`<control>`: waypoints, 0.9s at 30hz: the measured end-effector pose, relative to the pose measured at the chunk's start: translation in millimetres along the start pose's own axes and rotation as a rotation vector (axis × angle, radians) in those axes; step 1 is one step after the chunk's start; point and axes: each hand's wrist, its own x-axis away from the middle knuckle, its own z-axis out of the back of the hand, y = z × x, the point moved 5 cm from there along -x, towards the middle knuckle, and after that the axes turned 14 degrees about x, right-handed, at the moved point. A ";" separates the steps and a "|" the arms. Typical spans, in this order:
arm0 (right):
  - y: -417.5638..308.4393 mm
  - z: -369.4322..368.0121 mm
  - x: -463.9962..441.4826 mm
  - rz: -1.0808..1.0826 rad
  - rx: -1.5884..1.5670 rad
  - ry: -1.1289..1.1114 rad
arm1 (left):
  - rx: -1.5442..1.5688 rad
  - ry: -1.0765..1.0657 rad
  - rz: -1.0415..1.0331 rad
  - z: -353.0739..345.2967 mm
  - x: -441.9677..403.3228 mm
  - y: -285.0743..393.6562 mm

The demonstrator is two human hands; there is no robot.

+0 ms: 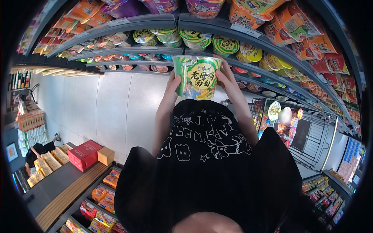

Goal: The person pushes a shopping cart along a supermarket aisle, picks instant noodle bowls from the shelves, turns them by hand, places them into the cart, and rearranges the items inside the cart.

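Observation:
Between my two hands is a green and yellow instant noodle cup (199, 79), its printed label turned toward me. My left hand (172, 86) grips its left side, with the thumb on the front. On the opposite side my right hand (225, 74) holds it, thumb pressed near the label's edge. The fingers behind the cup are mostly hidden. Just beyond it, similar green-lidded noodle cups (195, 39) stand in a row on the shelf.
Curved-looking shelves (128, 22) of packaged noodles run across the front and right. A wire shopping cart (316, 128) with several items stands at my right. At left are a red box (84, 154) on a counter and, further off, another person (37, 155).

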 end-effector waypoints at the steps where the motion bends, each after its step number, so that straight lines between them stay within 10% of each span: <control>1: 0.7 0.1 -0.5 -0.004 -0.006 0.003 | -0.001 0.006 -0.007 -1.4 0.2 1.4; 27: 10.8 -13.8 1.2 0.127 -0.132 0.033 | -0.266 0.002 -0.123 -13.5 6.3 24.6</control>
